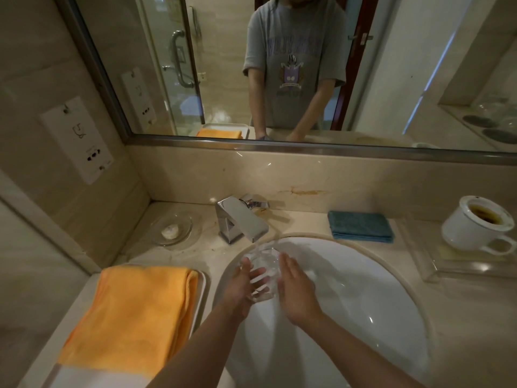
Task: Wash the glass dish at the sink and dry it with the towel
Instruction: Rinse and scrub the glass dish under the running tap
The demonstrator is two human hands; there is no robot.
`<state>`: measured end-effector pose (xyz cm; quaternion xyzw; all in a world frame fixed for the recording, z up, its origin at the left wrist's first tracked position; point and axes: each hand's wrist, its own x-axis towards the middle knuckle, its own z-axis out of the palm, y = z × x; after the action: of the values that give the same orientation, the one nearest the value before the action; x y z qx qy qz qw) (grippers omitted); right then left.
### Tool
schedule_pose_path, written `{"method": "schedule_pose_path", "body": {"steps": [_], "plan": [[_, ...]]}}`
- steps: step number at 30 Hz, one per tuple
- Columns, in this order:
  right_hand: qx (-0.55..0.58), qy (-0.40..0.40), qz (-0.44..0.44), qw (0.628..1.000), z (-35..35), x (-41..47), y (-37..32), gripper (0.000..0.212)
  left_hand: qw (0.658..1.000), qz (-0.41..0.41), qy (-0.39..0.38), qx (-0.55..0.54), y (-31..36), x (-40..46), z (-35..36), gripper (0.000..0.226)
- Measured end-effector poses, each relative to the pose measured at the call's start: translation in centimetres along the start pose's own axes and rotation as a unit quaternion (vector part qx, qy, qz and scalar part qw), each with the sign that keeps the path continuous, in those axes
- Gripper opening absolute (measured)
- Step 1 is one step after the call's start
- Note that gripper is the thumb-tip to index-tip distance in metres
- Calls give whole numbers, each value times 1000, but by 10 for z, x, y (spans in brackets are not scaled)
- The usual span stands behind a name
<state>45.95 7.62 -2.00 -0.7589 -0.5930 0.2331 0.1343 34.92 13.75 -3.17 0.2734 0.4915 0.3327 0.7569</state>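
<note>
The folded orange towel (131, 315) lies on a white tray, on the counter to your left, well apart from the basin. Your left hand (242, 289) cups the clear glass dish (261, 273) from below-left, fingers spread under it. The dish sits between both palms, over the white oval sink (363, 303), just under the chrome square faucet (242, 219) (water running onto it). Your right hand (296, 287), open and flat, presses its right side. For drying, the left hand is nearer the towel.

Chrome square faucet (240, 219) overhangs white oval sink basin (363, 289) at centre frame; lower right basin open. Folded orange towel (134, 309) fills lower left counter.
</note>
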Motion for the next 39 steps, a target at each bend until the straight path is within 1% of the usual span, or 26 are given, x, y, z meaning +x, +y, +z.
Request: {"method": "schedule_pose_path", "body": {"steps": [1, 3, 4, 5, 8, 9, 10, 12, 13, 16, 17, 18, 20, 21, 22, 23, 24, 25, 27, 29, 30, 31, 33, 35, 37, 39], "plan": [[-41, -27, -39, 998, 5, -3, 4, 63, 1000, 7, 3, -4, 0, 2, -2, 38], [-64, -66, -87, 992, 12, -9, 7, 100, 1000, 15, 5, 11, 0, 4, -4, 40], [-70, -76, -102, 989, 15, -10, 6, 109, 1000, 17, -2, 26, -1, 5, -4, 46], [-81, -83, -119, 986, 16, -10, 3, 107, 999, 21, -10, 37, -4, 7, -5, 51], [-106, -110, -148, 977, 9, -3, -9, 64, 999, 17, -18, 23, -12, 5, -7, 50], [-132, -122, -144, 973, 3, 1, -11, 62, 999, 19, -24, 11, -15, 3, -6, 47], [-162, -127, -137, 969, 0, 7, -10, 71, 999, 19, -34, 1, -16, 1, -4, 45], [-202, -112, -116, 966, -8, 15, -8, 104, 999, 24, -43, -20, -17, -3, 0, 41], [-217, -105, -101, 965, -8, 18, -6, 112, 999, 26, -32, -33, -15, -3, 1, 40], [-221, -42, -52, 973, 5, 13, -6, 116, 999, 33, -1, -43, -11, 5, 2, 46], [-216, -1, -46, 975, 12, 8, -5, 113, 998, 41, 7, -38, -11, 8, 1, 48], [-216, 26, -43, 975, 20, 3, -4, 104, 998, 54, 13, -32, -10, 9, 0, 49], [-177, -15, -60, 982, 16, -13, -15, 57, 997, 76, 8, -6, -11, 15, -4, 53], [-163, 0, -71, 984, 16, -16, -14, 37, 997, 79, 4, 2, -12, 16, -6, 53], [-140, 35, -67, 987, 19, -13, -9, 28, 997, 75, 3, 2, -13, 15, -7, 49], [-87, 45, -61, 993, 16, -9, -12, 30, 998, 69, 4, -5, -15, 16, -8, 45], [-40, 30, -38, 998, 13, -4, -9, 32, 998, 62, 8, -14, -17, 17, -10, 43], [41, 40, -8, 998, 10, 0, -4, 31, 998, 56, 9, -24, -18, 18, -11, 42], [193, 98, 71, 974, 1, 11, 0, 20, 998, 43, 1, -36, -18, 18, -11, 34], [290, 156, 136, 935, -1, 24, 4, 31, 998, 26, -15, -47, -17, 17, -10, 20], [324, 167, 163, 917, -1, 28, 6, 27, 998, 18, -22, -51, -16, 17, -9, 18], [358, 153, 187, 902, -3, 31, 5, 23, 998, 11, -25, -57, -16, 18, -10, 20], [440, 57, 215, 870, -3, 31, 3, 42, 996, -3, -35, -81, -16, 20, -9, 26], [525, -51, 244, 814, 1, 28, -1, 51, 994, -13, -63, -90, -13, 23, -9, 32], [584, -78, 260, 765, 7, 29, -3, 49, 992, -24, -89, -90, -9, 24, -9, 30], [626, -60, 263, 732, 13, 34, -4, 39, 987, -36, -105, -115, -4, 25, -11, 35]]}}
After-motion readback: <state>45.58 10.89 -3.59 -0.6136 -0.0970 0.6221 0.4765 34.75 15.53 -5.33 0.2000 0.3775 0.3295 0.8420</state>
